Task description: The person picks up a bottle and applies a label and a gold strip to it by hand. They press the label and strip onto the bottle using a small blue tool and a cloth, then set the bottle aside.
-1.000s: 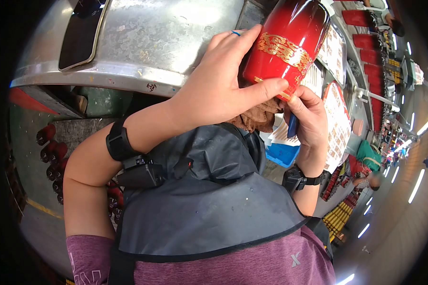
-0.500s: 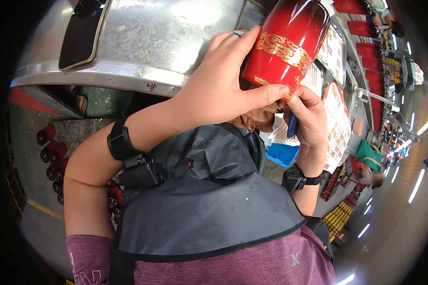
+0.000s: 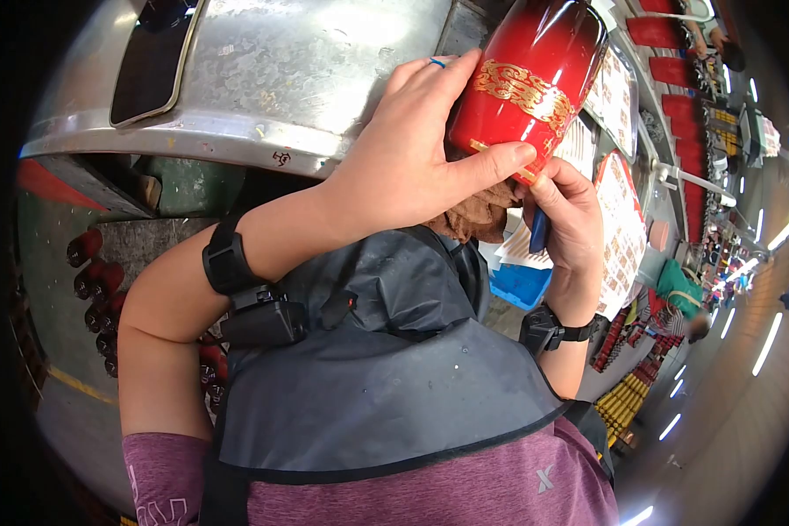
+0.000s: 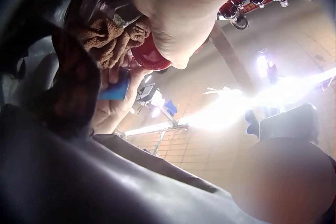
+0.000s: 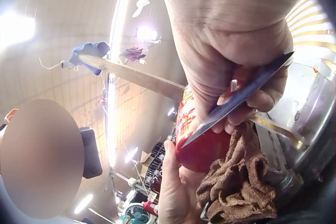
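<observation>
A glossy red vase-like vessel (image 3: 535, 83) with a gold ornamental band lies tilted at the top of the head view. The left hand (image 3: 412, 158) grips it, its thumb near the lower end and its fingers around the side. Close to that thumb, the right hand (image 3: 570, 215) pinches a flat dark blue blade-like piece (image 3: 539, 230) against the vessel's end. The right wrist view shows the blade (image 5: 239, 100) across the right hand's (image 5: 231, 35) curled fingers. A brown cloth (image 3: 473, 215) hangs below the vessel; the right wrist view has it (image 5: 239, 182) beside the vessel's end.
A phone (image 3: 153, 66) lies on the metal table (image 3: 280, 70) at the left. Printed sheets (image 3: 621, 228) and a blue tray (image 3: 522, 285) are beyond the right hand. Several dark red vessels (image 3: 96, 280) stand at the lower left. More red items and a person are at the far right.
The left thumb has shifted slightly along the vessel's lower end. Both hands keep their holds, and the vessel stays almost in place.
</observation>
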`<action>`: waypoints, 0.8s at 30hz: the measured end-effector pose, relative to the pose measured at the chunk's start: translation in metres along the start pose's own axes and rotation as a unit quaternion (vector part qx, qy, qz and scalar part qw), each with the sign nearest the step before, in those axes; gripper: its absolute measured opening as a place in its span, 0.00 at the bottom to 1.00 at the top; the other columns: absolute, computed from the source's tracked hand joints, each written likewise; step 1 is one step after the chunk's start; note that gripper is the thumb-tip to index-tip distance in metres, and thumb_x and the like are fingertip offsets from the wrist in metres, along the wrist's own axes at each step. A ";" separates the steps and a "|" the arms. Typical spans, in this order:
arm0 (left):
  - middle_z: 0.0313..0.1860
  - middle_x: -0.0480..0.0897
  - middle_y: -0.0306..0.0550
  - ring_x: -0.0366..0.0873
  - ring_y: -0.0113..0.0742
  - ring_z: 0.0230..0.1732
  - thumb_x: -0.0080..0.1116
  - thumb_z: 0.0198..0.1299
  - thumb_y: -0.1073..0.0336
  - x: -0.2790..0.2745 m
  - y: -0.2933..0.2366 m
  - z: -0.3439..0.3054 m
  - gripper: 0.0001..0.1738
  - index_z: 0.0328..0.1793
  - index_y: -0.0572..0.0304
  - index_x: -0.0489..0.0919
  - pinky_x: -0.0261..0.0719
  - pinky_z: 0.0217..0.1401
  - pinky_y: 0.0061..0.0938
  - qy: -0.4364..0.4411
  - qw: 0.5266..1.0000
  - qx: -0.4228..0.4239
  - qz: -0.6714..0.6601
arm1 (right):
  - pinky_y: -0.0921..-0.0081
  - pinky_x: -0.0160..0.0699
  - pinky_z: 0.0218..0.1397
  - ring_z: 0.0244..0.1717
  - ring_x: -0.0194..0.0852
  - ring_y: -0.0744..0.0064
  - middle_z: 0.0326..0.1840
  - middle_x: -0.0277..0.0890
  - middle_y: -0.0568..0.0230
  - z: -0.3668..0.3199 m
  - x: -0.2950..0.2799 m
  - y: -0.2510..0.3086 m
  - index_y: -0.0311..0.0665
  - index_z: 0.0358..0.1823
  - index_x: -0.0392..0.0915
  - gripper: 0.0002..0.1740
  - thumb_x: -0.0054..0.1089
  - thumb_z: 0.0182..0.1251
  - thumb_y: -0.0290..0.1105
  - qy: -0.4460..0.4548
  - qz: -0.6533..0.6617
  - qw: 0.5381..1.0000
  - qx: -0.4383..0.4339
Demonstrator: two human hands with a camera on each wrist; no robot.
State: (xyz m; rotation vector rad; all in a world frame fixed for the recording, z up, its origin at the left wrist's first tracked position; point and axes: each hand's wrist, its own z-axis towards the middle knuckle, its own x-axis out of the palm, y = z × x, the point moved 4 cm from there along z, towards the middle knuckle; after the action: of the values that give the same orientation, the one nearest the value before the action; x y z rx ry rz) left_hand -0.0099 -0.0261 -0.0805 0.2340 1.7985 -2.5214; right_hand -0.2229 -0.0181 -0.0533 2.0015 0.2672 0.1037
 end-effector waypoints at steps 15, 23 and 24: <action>0.54 0.83 0.45 0.77 0.39 0.62 0.67 0.55 0.68 -0.023 -0.021 -0.030 0.17 0.53 0.56 0.87 0.80 0.61 0.32 0.026 0.904 0.379 0.198 | 0.86 0.68 0.37 0.32 0.72 0.86 0.32 0.82 0.70 0.000 0.001 0.000 0.37 0.37 0.82 0.07 0.69 0.68 0.33 -0.007 -0.001 1.000 -0.001; 0.52 0.83 0.47 0.77 0.41 0.64 0.64 0.56 0.69 -0.002 -0.021 -0.038 0.13 0.47 0.60 0.88 0.83 0.63 0.29 0.045 0.826 0.470 0.307 | 0.86 0.69 0.37 0.33 0.73 0.86 0.32 0.82 0.71 0.000 -0.004 -0.003 0.37 0.38 0.82 0.06 0.69 0.67 0.31 -0.003 0.017 1.000 0.006; 0.51 0.83 0.47 0.76 0.42 0.64 0.63 0.55 0.69 -0.004 -0.021 -0.039 0.14 0.48 0.61 0.88 0.84 0.62 0.29 0.049 0.821 0.469 0.321 | 0.86 0.69 0.38 0.33 0.73 0.87 0.33 0.82 0.71 0.000 -0.003 -0.004 0.37 0.38 0.82 0.06 0.69 0.67 0.31 -0.001 0.015 1.000 0.003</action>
State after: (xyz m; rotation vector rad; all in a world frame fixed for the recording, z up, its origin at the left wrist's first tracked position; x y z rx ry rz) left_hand -0.0047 0.0171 -0.0729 0.8220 0.1989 -2.5815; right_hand -0.2266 -0.0175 -0.0565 2.0121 0.2357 0.1196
